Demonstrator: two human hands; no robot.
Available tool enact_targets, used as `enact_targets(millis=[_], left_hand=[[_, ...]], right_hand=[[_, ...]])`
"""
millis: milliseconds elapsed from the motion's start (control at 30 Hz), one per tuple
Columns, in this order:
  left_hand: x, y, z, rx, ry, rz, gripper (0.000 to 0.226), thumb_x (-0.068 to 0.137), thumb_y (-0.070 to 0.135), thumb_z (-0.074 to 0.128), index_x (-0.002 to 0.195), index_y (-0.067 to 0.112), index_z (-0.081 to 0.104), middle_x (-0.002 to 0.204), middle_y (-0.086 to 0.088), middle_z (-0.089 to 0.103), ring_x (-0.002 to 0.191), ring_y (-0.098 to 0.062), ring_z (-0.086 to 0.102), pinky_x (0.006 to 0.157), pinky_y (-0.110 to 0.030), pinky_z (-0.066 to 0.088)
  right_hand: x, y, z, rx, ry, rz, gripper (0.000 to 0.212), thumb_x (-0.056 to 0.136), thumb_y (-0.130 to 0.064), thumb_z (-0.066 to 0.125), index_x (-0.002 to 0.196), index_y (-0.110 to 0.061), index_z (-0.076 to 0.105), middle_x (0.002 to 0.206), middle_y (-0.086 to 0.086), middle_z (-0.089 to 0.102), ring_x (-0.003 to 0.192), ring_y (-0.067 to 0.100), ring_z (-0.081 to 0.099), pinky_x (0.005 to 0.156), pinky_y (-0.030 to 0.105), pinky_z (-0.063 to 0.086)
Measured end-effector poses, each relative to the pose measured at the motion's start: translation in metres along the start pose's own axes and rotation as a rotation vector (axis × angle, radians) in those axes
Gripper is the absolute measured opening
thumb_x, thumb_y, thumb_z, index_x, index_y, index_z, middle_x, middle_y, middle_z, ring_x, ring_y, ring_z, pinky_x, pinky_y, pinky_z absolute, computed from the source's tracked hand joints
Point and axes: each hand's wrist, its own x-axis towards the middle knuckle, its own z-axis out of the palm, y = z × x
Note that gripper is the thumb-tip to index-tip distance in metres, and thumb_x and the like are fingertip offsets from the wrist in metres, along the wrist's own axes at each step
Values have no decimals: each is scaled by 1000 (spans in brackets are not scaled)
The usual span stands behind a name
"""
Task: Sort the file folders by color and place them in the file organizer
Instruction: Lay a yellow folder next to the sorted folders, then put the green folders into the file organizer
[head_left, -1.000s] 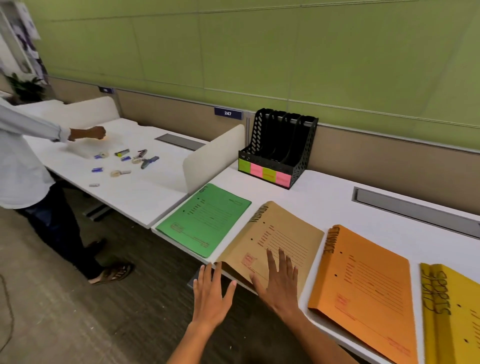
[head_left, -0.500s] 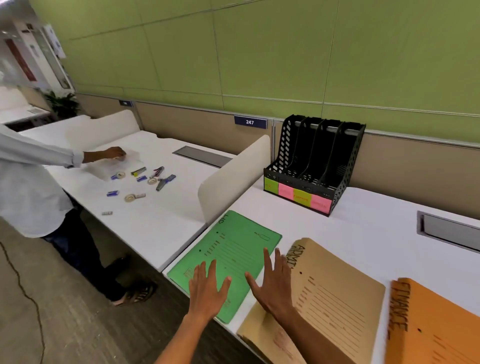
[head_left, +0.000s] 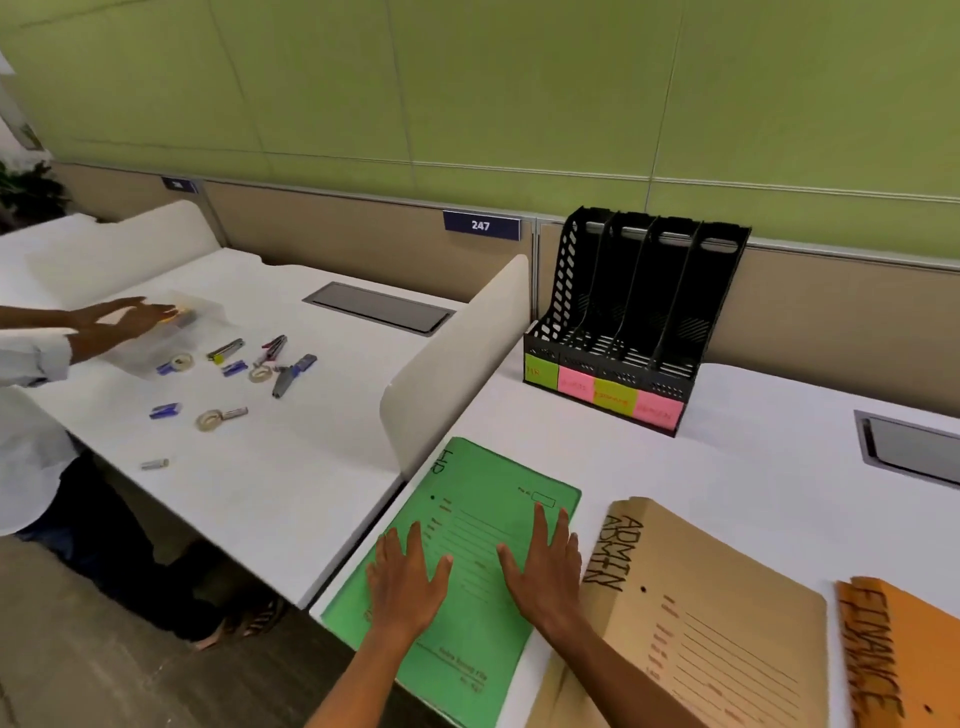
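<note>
Over the green folder (head_left: 483, 561) both hands now lie flat.

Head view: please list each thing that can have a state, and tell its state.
green folder: closed, flat on the desk, under both hands
brown folder: closed, flat, untouched
orange folder: closed, flat, partly out of frame
file organizer: upright, all slots empty
left hand: open, fingers straight
right hand: open, fingers straight

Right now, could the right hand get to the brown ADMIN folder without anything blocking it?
Probably yes. The right hand lies flat on the green folder, and the brown ADMIN folder lies right beside it on the white desk, with nothing between them.
</note>
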Motion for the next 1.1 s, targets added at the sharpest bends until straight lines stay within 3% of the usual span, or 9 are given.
enact_targets(millis=[233,367,667,767,833,967,1033,1100], left_hand=[[59,-20,-2,-14,-66,116,78,93,55,44,153,19,11,160,-14,14,146,-32,18,117,-48,24],[79,-29,-6,63,-46,225,72,91,50,49,149,18,21,148,-8,34,131,-27,36,103,-42,40],[102,-41,-11,11,-32,347,61,83,44,61,135,18,42,122,-5,52,106,-25,49,81,-39,45],[100,-41,-8,-102,7,403,58,79,32,70,130,13,50,117,-9,56,101,-28,52,77,-40,46],[99,-41,-10,-236,-4,393,62,80,29,72,134,15,45,119,-6,53,102,-25,53,78,-38,48],[106,-41,-21,-583,-163,337,71,81,24,73,140,28,34,118,7,56,95,-9,63,72,-26,57],[108,-41,-23,-717,-256,243,73,77,21,79,137,28,37,110,7,65,90,-9,68,68,-23,58],[108,-43,-21,-801,-329,145,69,71,20,85,130,20,48,106,3,69,86,-13,71,69,-29,60]], right_hand=[[19,-19,28,39,135,195,75,96,-54,38,153,-24,2,161,13,-3,147,35,-3,120,45,5],[25,-27,38,3,218,248,70,96,-53,36,153,-23,9,160,13,5,148,31,2,121,43,8],[19,-49,50,56,348,404,68,95,-53,38,152,-24,13,159,9,17,145,27,17,116,43,25],[18,-51,52,58,350,422,72,94,-58,37,152,-24,12,159,8,16,146,26,15,116,43,23],[18,-53,50,77,355,421,76,92,-63,35,152,-24,11,159,8,17,146,26,16,116,43,24],[21,-57,44,168,398,439,81,88,-70,35,151,-24,15,156,8,27,142,27,27,113,44,31],[22,-56,41,194,413,437,83,86,-74,32,150,-25,16,154,7,31,140,27,31,111,44,33],[20,-55,38,215,412,423,84,85,-75,32,150,-24,17,152,7,34,138,27,33,111,44,33]])
